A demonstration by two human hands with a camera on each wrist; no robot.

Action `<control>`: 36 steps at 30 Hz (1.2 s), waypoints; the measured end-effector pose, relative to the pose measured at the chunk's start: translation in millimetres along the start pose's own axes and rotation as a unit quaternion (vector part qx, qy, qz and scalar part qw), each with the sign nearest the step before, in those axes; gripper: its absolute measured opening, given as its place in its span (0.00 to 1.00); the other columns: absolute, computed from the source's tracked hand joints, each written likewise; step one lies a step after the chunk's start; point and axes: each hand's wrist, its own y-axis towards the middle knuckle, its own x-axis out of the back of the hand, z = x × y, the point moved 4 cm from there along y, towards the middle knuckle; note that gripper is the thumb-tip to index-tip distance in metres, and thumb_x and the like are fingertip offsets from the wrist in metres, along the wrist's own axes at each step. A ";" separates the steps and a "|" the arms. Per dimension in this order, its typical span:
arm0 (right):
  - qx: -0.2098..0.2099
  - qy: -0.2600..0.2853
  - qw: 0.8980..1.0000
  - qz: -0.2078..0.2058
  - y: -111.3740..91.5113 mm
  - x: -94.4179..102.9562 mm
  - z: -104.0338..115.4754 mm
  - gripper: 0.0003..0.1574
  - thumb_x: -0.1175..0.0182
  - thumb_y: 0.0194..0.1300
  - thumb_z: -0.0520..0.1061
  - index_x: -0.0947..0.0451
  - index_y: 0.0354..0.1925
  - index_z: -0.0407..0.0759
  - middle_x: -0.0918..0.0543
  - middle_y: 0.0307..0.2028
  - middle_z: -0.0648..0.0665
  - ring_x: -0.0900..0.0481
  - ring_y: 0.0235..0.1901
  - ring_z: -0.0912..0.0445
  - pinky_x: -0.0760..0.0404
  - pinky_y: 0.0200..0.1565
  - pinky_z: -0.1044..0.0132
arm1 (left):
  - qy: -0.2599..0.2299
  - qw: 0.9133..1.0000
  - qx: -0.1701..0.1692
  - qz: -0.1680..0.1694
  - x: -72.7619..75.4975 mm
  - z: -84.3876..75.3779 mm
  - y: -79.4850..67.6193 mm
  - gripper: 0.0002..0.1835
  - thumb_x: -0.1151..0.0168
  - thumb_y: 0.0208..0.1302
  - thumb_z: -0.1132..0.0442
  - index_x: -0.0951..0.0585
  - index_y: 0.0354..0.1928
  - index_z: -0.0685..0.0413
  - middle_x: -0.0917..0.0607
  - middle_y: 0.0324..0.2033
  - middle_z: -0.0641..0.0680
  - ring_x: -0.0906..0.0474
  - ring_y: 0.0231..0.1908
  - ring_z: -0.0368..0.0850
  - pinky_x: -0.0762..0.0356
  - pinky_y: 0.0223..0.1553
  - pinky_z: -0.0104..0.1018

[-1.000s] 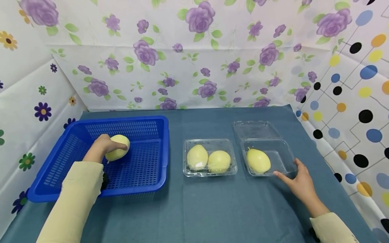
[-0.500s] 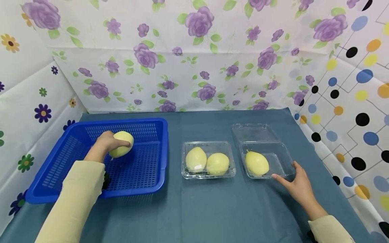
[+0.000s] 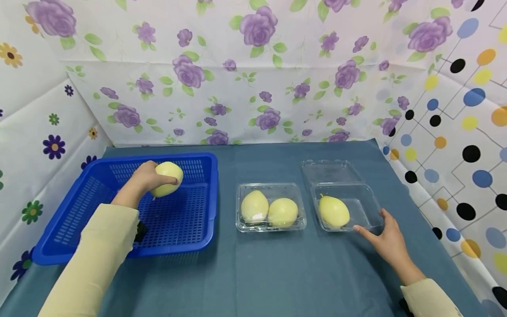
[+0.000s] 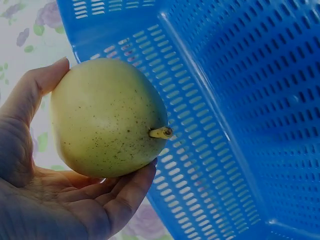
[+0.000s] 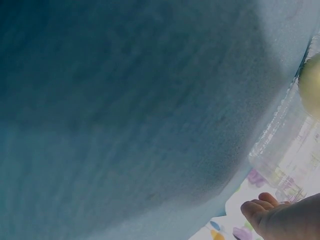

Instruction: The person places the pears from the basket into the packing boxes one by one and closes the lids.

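My left hand (image 3: pixel 143 181) grips a pale yellow pear (image 3: pixel 169 170) above the blue plastic basket (image 3: pixel 215 202). In the left wrist view the pear (image 4: pixel 107 117) sits between thumb and fingers, its short stem pointing away from the palm and dark specks around it. At the right, my right hand (image 3: pixel 392 246) touches the near right corner of a clear plastic clamshell box (image 3: pixel 362 209), thumb at the front edge and fingers along the side, spread wide. Inside that box one pear (image 3: pixel 334 211) lies at the left; its lid (image 3: pixel 332 171) is folded back.
A closed clear clamshell box (image 3: pixel 271 188) with two pears (image 3: pixel 255 206) stands between basket and open box. The blue-grey tablecloth (image 3: pixel 261 273) runs under everything. Patterned cloth walls (image 3: pixel 237 101) enclose the back and both sides. The basket's perforated wall (image 4: pixel 180 115) rises beside the held pear.
My left hand has lifted the pear and carried it a little right and away from me within the basket's outline. The right hand stays at the open box.
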 end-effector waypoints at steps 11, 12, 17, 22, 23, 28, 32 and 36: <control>0.013 0.009 1.000 -0.009 -1.0 -0.2 -0.4 0.68 0.36 0.58 0.63 0.63 0.71 0.25 0.47 0.65 0.19 0.46 0.63 0.25 0.40 0.56 0.29 | 0.012 1.000 -0.011 -0.020 1.3 -15.9 -2.6 0.49 0.35 0.56 0.48 0.46 0.65 0.80 0.34 0.55 0.78 0.30 0.51 0.70 0.22 0.43 0.55; 0.014 0.009 1.000 -0.009 -0.9 0.0 -0.5 0.68 0.36 0.58 0.63 0.63 0.71 0.25 0.47 0.65 0.19 0.46 0.62 0.25 0.40 0.56 0.29 | 0.010 1.000 -0.014 -0.024 2.7 -17.7 -3.6 0.49 0.35 0.56 0.48 0.46 0.65 0.79 0.34 0.55 0.78 0.31 0.51 0.71 0.22 0.43 0.55; 0.019 0.010 1.000 -0.008 -1.8 2.0 -0.6 0.68 0.36 0.58 0.62 0.64 0.71 0.25 0.47 0.65 0.18 0.46 0.62 0.25 0.39 0.55 0.29 | -0.006 0.998 -0.035 -0.049 8.2 -28.0 -7.3 0.48 0.36 0.56 0.49 0.46 0.66 0.77 0.35 0.56 0.77 0.32 0.52 0.71 0.26 0.47 0.59; 0.017 0.012 1.000 -0.006 -2.1 3.4 0.3 0.68 0.37 0.59 0.63 0.64 0.72 0.26 0.48 0.65 0.19 0.46 0.62 0.25 0.39 0.55 0.29 | -0.022 0.997 -0.041 -0.059 9.3 -35.1 -9.1 0.48 0.35 0.57 0.49 0.47 0.67 0.75 0.35 0.57 0.77 0.33 0.53 0.70 0.28 0.49 0.60; 0.017 0.013 1.000 -0.006 -1.8 3.5 0.6 0.68 0.37 0.59 0.63 0.64 0.71 0.25 0.48 0.65 0.19 0.46 0.62 0.25 0.39 0.55 0.29 | -0.023 0.997 -0.040 -0.061 9.5 -36.1 -9.4 0.49 0.35 0.56 0.49 0.47 0.67 0.75 0.35 0.57 0.77 0.34 0.53 0.70 0.28 0.49 0.60; 0.020 0.011 1.000 -0.011 -1.1 4.1 1.5 0.68 0.36 0.58 0.63 0.63 0.71 0.25 0.47 0.64 0.18 0.45 0.62 0.25 0.39 0.55 0.29 | -0.029 0.997 -0.041 -0.063 9.2 -44.2 -11.1 0.50 0.34 0.56 0.49 0.49 0.69 0.72 0.36 0.59 0.76 0.34 0.55 0.70 0.27 0.49 0.60; 0.019 0.011 1.000 -0.011 -1.7 3.8 0.8 0.67 0.36 0.58 0.62 0.63 0.71 0.25 0.47 0.64 0.18 0.45 0.61 0.25 0.39 0.55 0.29 | -0.031 0.996 -0.050 -0.063 8.5 -52.9 -12.2 0.51 0.34 0.55 0.50 0.49 0.70 0.71 0.36 0.60 0.75 0.34 0.55 0.70 0.27 0.50 0.61; 0.018 0.011 1.000 -0.010 -1.7 2.8 1.0 0.68 0.36 0.58 0.63 0.63 0.71 0.25 0.47 0.65 0.18 0.45 0.62 0.25 0.39 0.55 0.29 | -0.022 0.996 -0.067 -0.063 7.7 -62.5 -14.2 0.50 0.33 0.55 0.50 0.48 0.70 0.71 0.36 0.60 0.75 0.34 0.55 0.70 0.27 0.49 0.60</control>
